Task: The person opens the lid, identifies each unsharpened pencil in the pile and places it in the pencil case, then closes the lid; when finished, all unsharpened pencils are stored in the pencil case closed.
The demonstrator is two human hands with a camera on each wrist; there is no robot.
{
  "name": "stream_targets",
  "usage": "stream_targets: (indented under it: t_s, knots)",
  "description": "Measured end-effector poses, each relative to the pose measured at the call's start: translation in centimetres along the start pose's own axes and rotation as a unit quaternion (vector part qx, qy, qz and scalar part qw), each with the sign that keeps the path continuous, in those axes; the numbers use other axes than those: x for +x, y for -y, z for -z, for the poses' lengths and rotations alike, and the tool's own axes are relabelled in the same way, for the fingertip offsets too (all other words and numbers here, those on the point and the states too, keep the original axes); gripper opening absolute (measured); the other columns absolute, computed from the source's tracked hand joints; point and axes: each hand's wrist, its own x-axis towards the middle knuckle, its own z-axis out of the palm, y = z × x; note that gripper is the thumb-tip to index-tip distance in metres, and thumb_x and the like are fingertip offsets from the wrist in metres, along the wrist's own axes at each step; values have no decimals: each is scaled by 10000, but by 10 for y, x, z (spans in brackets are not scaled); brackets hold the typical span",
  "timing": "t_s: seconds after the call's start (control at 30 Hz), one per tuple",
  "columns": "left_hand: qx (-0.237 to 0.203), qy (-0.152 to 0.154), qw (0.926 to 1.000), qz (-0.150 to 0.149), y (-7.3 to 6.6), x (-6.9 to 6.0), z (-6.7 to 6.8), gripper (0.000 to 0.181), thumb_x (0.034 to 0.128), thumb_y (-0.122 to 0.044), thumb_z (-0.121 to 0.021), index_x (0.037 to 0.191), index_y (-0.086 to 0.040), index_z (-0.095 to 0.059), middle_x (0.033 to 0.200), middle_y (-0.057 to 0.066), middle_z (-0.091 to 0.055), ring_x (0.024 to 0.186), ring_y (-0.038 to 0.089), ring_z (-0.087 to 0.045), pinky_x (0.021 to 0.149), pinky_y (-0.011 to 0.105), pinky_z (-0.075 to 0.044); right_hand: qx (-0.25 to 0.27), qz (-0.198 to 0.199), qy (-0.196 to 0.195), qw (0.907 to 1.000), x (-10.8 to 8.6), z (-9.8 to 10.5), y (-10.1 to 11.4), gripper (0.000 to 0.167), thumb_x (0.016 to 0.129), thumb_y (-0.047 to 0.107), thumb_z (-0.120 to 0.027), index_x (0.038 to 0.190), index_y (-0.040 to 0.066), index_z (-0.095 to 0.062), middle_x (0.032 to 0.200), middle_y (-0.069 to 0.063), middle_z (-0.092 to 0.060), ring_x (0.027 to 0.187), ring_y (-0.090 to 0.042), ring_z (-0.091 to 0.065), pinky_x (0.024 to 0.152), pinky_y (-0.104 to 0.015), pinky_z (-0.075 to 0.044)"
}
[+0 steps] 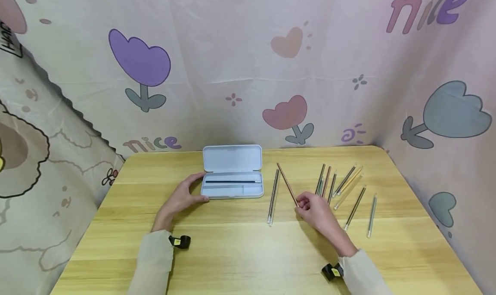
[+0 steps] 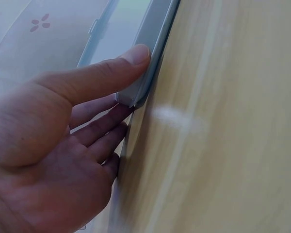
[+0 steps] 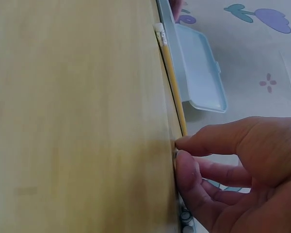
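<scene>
A light-blue pencil case (image 1: 232, 196) lies with its lid raised on the table, a dark pencil (image 1: 232, 181) in its rear compartment. My left hand (image 1: 183, 197) grips the case's left end; in the left wrist view its thumb (image 2: 111, 73) lies along the front wall. Between thumb and forefinger my right hand (image 1: 315, 209) pinches the near end of a reddish-brown pencil (image 1: 287, 183), which points away and to the left. Two pencils (image 1: 273, 196) lie side by side between the case and that hand. In the right wrist view the pinched tip is mostly hidden by the fingers.
Several loose pencils (image 1: 349, 181) are spread at the right, some beyond my right hand. A dark pencil (image 1: 355, 208) and a grey-green pencil (image 1: 372, 215) lie farther right. A printed curtain (image 1: 217, 127) hangs behind the wooden table (image 1: 232, 252).
</scene>
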Motion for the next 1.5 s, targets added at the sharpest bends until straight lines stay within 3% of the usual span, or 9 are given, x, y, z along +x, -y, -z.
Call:
stream_targets:
  t_s: [0.27, 0.53, 0.8, 1.03, 1.23, 1.5]
  knots:
    - [-40, 21, 10000, 42, -1, 0, 1, 893, 796, -130, -888, 1544, -23, -413, 1601, 232, -355, 1502, 444, -240, 1229, 625, -148, -391, -39, -111, 9992, -1, 6, 0, 146, 773, -65, -709, 895, 13, -725, 735, 10, -655, 652, -110, -606, 576, -218, -544]
    - [-69, 65, 10000, -28, 1, 2, 0, 887, 803, -140, -888, 1546, -31, -416, 1604, 227, -354, 1507, 433, -235, 1234, 613, -145, -507, -301, -241, 9980, 1, 14, -5, 115, 802, 16, -692, 915, 29, -709, 753, -1, -633, 642, -134, -554, 554, -245, -481]
    - [-94, 35, 9999, 20, 0, 2, 1, 880, 798, -134, -890, 1540, -39, -429, 1606, 213, -359, 1510, 422, -238, 1239, 600, -147, -548, -167, -546, 9969, 3, 23, -10, 107, 862, 44, -653, 949, 6, -703, 794, -32, -642, 665, -146, -564, 565, -224, -493]
    - [-55, 2, 10000, 16, -2, 1, 0, 876, 794, -129, -892, 1533, -25, -434, 1598, 229, -366, 1503, 438, -245, 1232, 616, -146, -163, 10, -940, 9954, 6, 31, -17, 99, 953, 66, -675, 956, -23, -717, 819, -78, -684, 728, -183, -633, 616, -209, -547]
    - [-133, -18, 9999, -34, -2, 2, -1, 869, 786, -85, -890, 1524, -7, -439, 1587, 248, -372, 1497, 452, -246, 1228, 631, -141, 148, -186, -1197, 9925, 6, 37, -25, 179, 1009, 112, -641, 1024, -35, -743, 853, -127, -726, 737, -200, -668, 591, -200, -551]
    - [-203, -23, 9998, 1, -4, 0, -1, 871, 794, -51, -877, 1528, 22, -416, 1589, 266, -357, 1497, 460, -239, 1226, 637, -143, 673, -223, -1339, 9884, 9, 39, -31, 197, 1005, 176, -679, 1070, 1, -742, 885, -137, -734, 749, -205, -690, 551, -209, -551]
